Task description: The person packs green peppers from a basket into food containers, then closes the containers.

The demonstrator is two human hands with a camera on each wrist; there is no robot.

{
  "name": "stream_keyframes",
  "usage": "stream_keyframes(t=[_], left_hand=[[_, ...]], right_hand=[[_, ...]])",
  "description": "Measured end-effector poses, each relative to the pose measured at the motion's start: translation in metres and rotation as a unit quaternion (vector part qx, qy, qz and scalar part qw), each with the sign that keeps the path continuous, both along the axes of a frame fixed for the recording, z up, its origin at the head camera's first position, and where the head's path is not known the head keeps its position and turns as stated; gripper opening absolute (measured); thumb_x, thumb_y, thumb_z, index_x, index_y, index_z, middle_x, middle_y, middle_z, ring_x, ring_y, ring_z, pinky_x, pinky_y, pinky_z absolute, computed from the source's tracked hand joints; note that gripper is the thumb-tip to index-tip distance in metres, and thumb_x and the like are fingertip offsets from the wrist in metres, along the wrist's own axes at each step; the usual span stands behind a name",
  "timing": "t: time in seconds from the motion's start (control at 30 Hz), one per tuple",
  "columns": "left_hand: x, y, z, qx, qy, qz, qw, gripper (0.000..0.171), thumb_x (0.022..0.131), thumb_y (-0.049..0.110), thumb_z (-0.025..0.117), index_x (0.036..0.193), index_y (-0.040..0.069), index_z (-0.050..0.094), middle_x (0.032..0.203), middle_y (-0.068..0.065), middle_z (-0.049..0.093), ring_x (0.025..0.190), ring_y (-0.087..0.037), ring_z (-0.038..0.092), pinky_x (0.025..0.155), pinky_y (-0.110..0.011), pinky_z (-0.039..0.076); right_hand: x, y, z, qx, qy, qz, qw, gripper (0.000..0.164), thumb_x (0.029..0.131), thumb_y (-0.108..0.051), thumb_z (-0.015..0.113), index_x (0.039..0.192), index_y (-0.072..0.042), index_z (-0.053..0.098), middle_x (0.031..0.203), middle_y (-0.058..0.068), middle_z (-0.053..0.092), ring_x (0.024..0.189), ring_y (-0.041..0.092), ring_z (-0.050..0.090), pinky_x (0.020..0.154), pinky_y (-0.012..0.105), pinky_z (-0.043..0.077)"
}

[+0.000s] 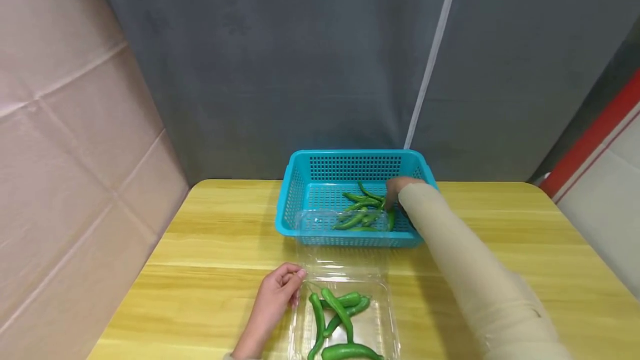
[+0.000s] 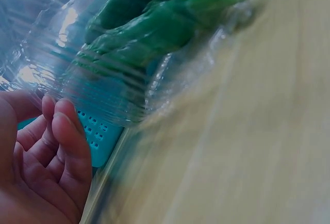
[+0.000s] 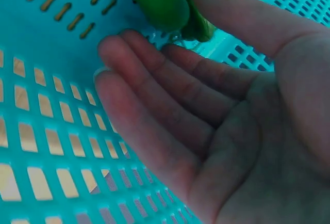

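Observation:
A clear plastic hinged box [image 1: 372, 326] lies with its lid raised, and several long green peppers [image 1: 342, 313] rest in its near half. My left hand [image 1: 272, 296] pinches the box's left edge near the hinge; the left wrist view shows thumb and fingertips at the clear rim. In the turquoise basket [image 1: 285, 204] behind it are more green peppers [image 1: 356, 204]. My right hand [image 1: 395, 189] is down inside the basket's right side. Seen from the right wrist, its fingers [image 3: 154, 100] are extended beneath a green pepper [image 3: 160, 2], with the thumb beside the peppers.
The transparent lid [image 1: 342, 263] leans over the basket's front rim. Everything stands on a yellow wood-grain table [image 1: 210, 271]. A dark grey curtain [image 1: 300, 71] hangs along the back edge, and a pale draped cloth [image 1: 75, 154] closes off the left.

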State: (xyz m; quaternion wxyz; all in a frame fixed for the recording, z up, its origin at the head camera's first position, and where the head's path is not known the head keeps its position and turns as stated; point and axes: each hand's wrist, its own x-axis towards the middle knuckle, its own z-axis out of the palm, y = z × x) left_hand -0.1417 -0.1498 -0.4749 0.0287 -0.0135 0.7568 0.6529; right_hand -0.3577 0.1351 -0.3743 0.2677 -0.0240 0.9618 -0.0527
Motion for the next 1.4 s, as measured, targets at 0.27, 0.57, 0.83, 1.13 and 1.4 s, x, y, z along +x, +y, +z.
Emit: stream_keyframes(t=[0.27, 0.57, 0.83, 1.13, 1.4], left_hand=[[-0.001, 0.001, 0.0, -0.003, -0.003, 0.003, 1.0, 0.029, 0.081, 0.039, 0.062, 0.093, 0.013, 0.061, 0.061, -0.006, 0.053, 0.047, -0.013, 0.048, 0.041, -0.026, 0.045], [0.0, 0.0, 0.0, 0.001, 0.0, 0.002, 1.0, 0.031, 0.081, 0.037, 0.062, 0.093, 0.008, 0.061, 0.06, -0.006, 0.052, 0.046, -0.012, 0.047, 0.041, -0.026, 0.045], [0.0, 0.001, 0.001, -0.002, -0.001, 0.006, 1.0, 0.03, 0.081, 0.038, 0.063, 0.093, 0.011, 0.061, 0.06, -0.006, 0.053, 0.046, -0.012, 0.047, 0.04, -0.025, 0.044], [0.002, 0.0, 0.003, 0.007, -0.004, 0.003, 1.0, 0.029, 0.081, 0.038, 0.063, 0.094, 0.012, 0.061, 0.062, -0.007, 0.053, 0.047, -0.012, 0.047, 0.041, -0.026, 0.045], [0.004, 0.001, 0.006, 0.008, -0.004, -0.001, 1.0, 0.03, 0.081, 0.037, 0.063, 0.094, 0.01, 0.061, 0.061, -0.007, 0.053, 0.046, -0.013, 0.047, 0.041, -0.027, 0.045]], right_hand=[[-0.008, 0.004, -0.018, 0.022, 0.021, 0.027, 0.999, 0.048, 0.077, -0.027, 0.07, 0.115, -0.002, 0.055, 0.119, 0.022, 0.05, 0.11, 0.043, 0.043, 0.089, 0.069, 0.025], [-0.002, 0.003, -0.01, 0.005, 0.011, 0.024, 1.0, 0.047, 0.078, -0.018, 0.068, 0.118, 0.0, 0.051, 0.119, 0.023, 0.049, 0.104, 0.037, 0.047, 0.084, 0.057, 0.039], [0.002, 0.004, -0.002, -0.008, 0.019, 0.011, 1.0, 0.047, 0.077, -0.021, 0.07, 0.116, -0.001, 0.052, 0.108, 0.018, 0.054, 0.092, 0.03, 0.053, 0.074, 0.048, 0.046], [0.01, 0.005, 0.017, -0.073, 0.032, 0.005, 0.997, 0.015, 0.083, -0.008, 0.058, 0.094, 0.002, 0.055, 0.08, 0.016, 0.056, 0.053, 0.019, 0.058, 0.046, 0.028, 0.049], [0.014, 0.004, 0.032, -0.084, 0.054, 0.017, 0.995, 0.015, 0.082, -0.009, 0.06, 0.092, 0.001, 0.06, 0.082, 0.018, 0.062, 0.05, 0.02, 0.06, 0.047, 0.028, 0.05]])
